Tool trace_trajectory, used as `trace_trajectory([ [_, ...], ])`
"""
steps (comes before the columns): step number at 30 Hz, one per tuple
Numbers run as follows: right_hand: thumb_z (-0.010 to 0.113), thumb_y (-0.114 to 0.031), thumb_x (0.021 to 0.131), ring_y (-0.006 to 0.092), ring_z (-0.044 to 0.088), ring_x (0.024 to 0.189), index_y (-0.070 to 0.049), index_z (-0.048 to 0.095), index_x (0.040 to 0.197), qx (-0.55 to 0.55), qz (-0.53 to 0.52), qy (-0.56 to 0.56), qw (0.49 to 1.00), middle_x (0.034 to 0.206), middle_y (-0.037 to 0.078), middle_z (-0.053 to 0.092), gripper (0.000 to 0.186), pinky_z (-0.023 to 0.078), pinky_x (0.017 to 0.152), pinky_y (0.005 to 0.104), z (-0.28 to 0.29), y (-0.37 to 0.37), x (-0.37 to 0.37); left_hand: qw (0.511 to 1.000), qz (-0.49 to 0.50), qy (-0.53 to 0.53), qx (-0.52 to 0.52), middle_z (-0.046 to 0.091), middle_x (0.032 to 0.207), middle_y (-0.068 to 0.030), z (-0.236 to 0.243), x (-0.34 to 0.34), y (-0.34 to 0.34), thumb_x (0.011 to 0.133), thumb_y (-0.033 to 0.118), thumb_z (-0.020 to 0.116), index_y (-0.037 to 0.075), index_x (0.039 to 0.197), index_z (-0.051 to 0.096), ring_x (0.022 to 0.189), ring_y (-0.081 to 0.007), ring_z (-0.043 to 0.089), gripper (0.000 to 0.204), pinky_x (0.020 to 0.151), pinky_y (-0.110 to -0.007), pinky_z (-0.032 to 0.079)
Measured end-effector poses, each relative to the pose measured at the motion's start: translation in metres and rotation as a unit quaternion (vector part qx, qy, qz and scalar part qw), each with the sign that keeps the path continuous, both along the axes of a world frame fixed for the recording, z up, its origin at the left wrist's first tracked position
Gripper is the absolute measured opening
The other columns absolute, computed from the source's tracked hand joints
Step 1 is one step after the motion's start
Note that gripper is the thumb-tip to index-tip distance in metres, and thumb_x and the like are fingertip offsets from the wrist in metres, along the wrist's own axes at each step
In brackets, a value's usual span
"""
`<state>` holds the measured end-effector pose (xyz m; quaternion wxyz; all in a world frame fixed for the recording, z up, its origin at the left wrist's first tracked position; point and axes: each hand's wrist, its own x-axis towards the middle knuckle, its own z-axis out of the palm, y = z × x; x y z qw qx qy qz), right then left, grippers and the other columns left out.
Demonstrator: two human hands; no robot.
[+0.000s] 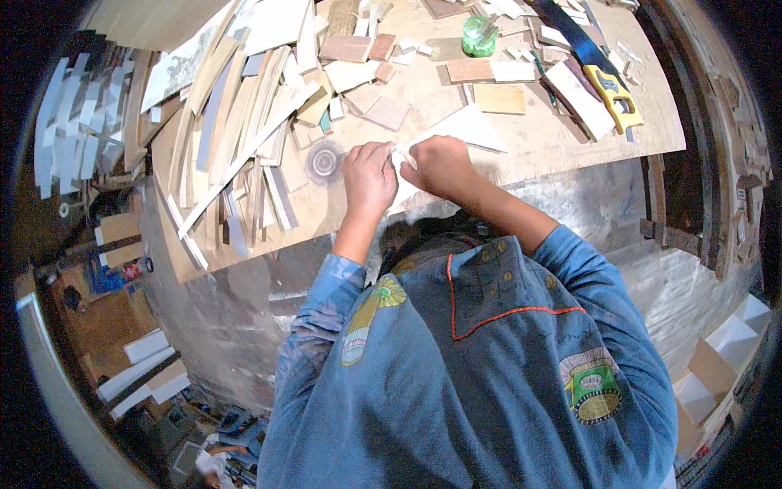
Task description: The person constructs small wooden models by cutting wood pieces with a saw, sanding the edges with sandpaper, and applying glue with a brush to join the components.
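Note:
Close together at the table's near edge, both hands meet over a small white piece (399, 156); its kind is too small to make out. My left hand (368, 178) has its fingers bent and pressed together at the piece's left side. My right hand (444, 167) is curled like a fist against the other side, and whatever lies inside it is hidden. Under and beyond them lies a flat white pointed sheet (468, 130). A round dark ring mark (325, 162) shows on the tabletop left of my left hand.
Long thin wood strips (236, 122) pile up on the left of the wooden table (521, 173). Beyond my hands lie wood blocks (346, 49) and a green translucent container (479, 37). A handsaw with a yellow handle (615, 98) rests at the right.

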<state>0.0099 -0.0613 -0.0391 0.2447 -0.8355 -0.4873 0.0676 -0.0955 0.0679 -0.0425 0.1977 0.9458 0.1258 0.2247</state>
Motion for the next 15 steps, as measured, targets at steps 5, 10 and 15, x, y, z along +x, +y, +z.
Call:
trace_trajectory([
  [5, 0.064, -0.034, 0.078, 0.0352, 0.063, 0.059, -0.005, 0.066, 0.065, 0.035, -0.002, 0.012, 0.999, 0.059, 0.016, 0.061, 0.032, 0.052, 0.058, 0.0454, -0.0007, -0.001, -0.0027, 1.0, 0.005, 0.006, 0.007, 0.065, 0.089, -0.0104, 0.0006, -0.0003, -0.0011, 0.071, 0.0, 0.06, 0.004, 0.095, 0.069, 0.086, -0.0315, 0.059, 0.026, 0.077, -0.042, 0.047],
  [10, 0.064, -0.033, 0.078, 0.036, 0.064, 0.059, -0.005, 0.066, 0.064, 0.038, -0.02, 0.012, 0.999, 0.059, 0.017, 0.062, 0.032, 0.052, 0.059, 0.0457, -0.0015, 0.0009, -0.0068, 1.0, 0.01, 0.022, 0.012, 0.064, 0.09, -0.0101, 0.0022, -0.0007, -0.0025, 0.071, 0.0, 0.06, 0.005, 0.095, 0.069, 0.087, -0.0314, 0.059, 0.026, 0.077, -0.042, 0.047],
  [15, 0.064, -0.029, 0.073, 0.0352, 0.063, 0.055, -0.005, 0.064, 0.059, 0.08, -0.037, -0.009, 0.996, 0.057, 0.018, 0.06, 0.028, 0.052, 0.056, 0.0442, -0.0069, 0.0018, -0.0096, 1.0, 0.012, 0.025, -0.003, 0.064, 0.092, -0.0132, 0.0018, -0.0007, -0.0042, 0.073, 0.0, 0.056, 0.003, 0.097, 0.067, 0.088, -0.0347, 0.058, 0.027, 0.079, -0.043, 0.047],
])
